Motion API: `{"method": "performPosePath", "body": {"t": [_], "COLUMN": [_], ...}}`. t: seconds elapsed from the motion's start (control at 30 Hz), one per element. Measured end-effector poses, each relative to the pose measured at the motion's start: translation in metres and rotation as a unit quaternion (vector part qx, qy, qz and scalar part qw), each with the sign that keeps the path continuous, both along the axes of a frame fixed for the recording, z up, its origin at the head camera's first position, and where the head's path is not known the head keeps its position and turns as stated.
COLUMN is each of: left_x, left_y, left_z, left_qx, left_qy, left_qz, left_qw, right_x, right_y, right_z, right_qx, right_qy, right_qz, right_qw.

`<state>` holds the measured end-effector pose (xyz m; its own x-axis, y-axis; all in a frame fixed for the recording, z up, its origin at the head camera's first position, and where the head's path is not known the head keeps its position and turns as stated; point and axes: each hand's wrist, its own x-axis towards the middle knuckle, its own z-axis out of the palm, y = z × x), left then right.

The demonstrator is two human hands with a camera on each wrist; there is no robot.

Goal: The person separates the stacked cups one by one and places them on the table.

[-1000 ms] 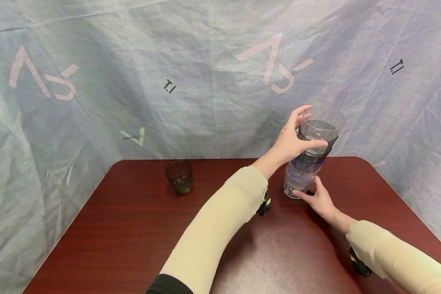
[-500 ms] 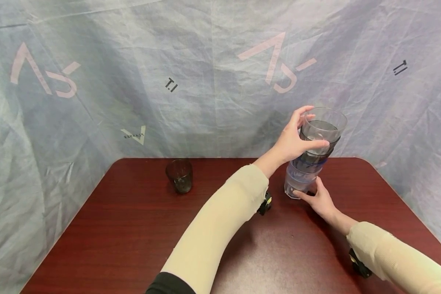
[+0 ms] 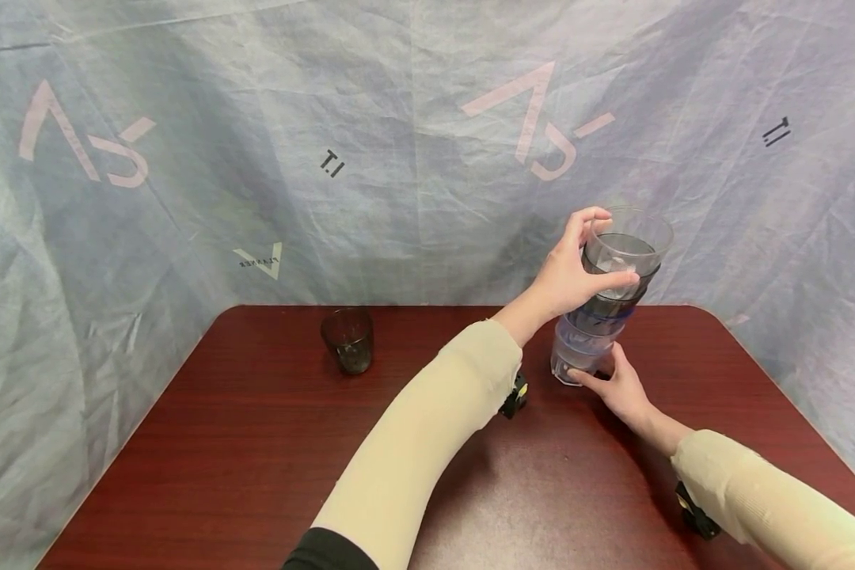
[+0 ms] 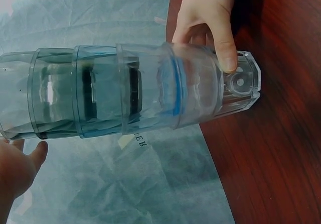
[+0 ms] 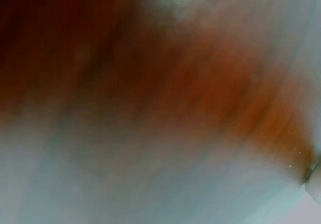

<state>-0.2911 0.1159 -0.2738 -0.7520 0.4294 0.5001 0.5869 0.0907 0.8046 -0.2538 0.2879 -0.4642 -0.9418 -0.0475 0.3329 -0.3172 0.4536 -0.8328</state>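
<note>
A tall stack of nested plastic tumblers [image 3: 590, 328] stands at the right rear of the table, leaning slightly right in the head view. Clear tumblers sit at its top and bottom, with smoky grey and bluish ones between. My left hand [image 3: 566, 273] holds the stack's upper part, thumb on the near side and fingers around the far side of the top rim. Low down, my right hand [image 3: 623, 392] grips the bottom tumbler [image 4: 241, 81] between thumb and fingers. The left wrist view shows the stack sideways between both hands. The right wrist view is mostly blurred.
A single smoky dark tumbler [image 3: 349, 344] stands upright at the left rear of the reddish-brown table [image 3: 221, 443]. Behind the table's back edge hangs a grey printed cloth [image 3: 406, 158]. Small black devices sit under both sleeve cuffs.
Both hands keep their places on the stack. At the top rim, the left fingers have bent in slightly. The whole head view has shifted a little.
</note>
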Motion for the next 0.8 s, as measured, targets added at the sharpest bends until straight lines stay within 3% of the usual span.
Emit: {"method": "performPosePath", "body": {"t": [0.47, 0.8], "left_x": [0.000, 0.005], "left_y": [0.004, 0.006], "left_z": [0.001, 0.015], "left_qx": [0.007, 0.042], "left_qy": [0.012, 0.013], "left_qz": [0.005, 0.006], "left_qw": [0.9999, 0.9990], "right_x": [0.000, -0.003], "right_y": [0.002, 0.004], "right_z": [-0.001, -0.003], "right_qx": [-0.007, 0.003], "right_qy": [0.001, 0.008], "right_qz": [0.006, 0.000], "right_qw": [1.000, 1.000]}}
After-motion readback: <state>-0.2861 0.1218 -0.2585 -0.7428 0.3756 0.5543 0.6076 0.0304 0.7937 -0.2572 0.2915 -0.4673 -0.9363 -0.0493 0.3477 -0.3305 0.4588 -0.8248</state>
